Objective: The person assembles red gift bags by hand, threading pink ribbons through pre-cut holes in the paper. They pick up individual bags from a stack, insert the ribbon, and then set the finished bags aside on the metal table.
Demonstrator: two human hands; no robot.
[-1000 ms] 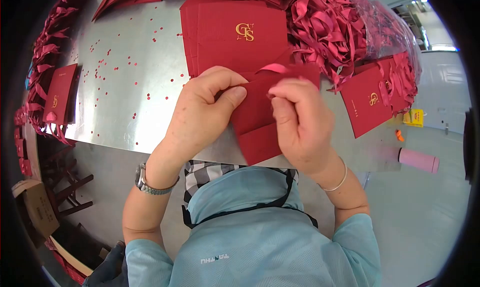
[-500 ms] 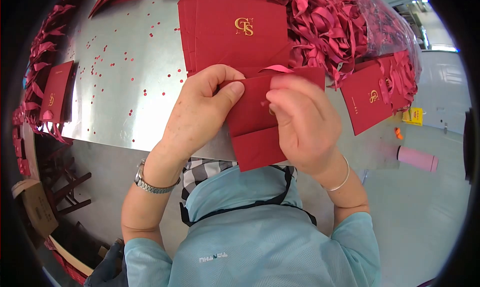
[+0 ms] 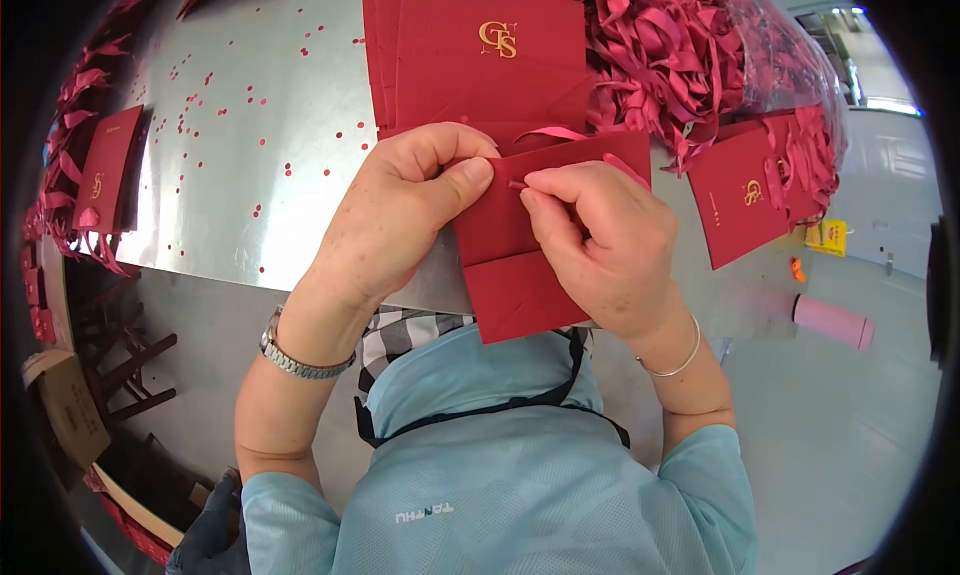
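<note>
Both hands hold a folded dark red paper bag [image 3: 505,265] over the near edge of a metal table [image 3: 250,175]. My left hand [image 3: 400,215] pinches the bag's upper left edge between thumb and fingers. At the bag's top, just right of the left thumb, my right hand [image 3: 600,245] pinches the end of a red ribbon [image 3: 560,135]. The ribbon loops up behind the bag's top edge.
A stack of flat red bags with a gold logo [image 3: 480,55] lies just beyond the hands. A heap of red ribbons [image 3: 690,55] fills the far right, beside another red bag [image 3: 735,210]. Red paper dots speckle the table's left. A pink cylinder [image 3: 832,321] lies on the floor.
The bag has shifted slightly down and left in my hands. My right fingers moved from the bag's top edge down to its face, pinching the ribbon end next to the left thumb.
</note>
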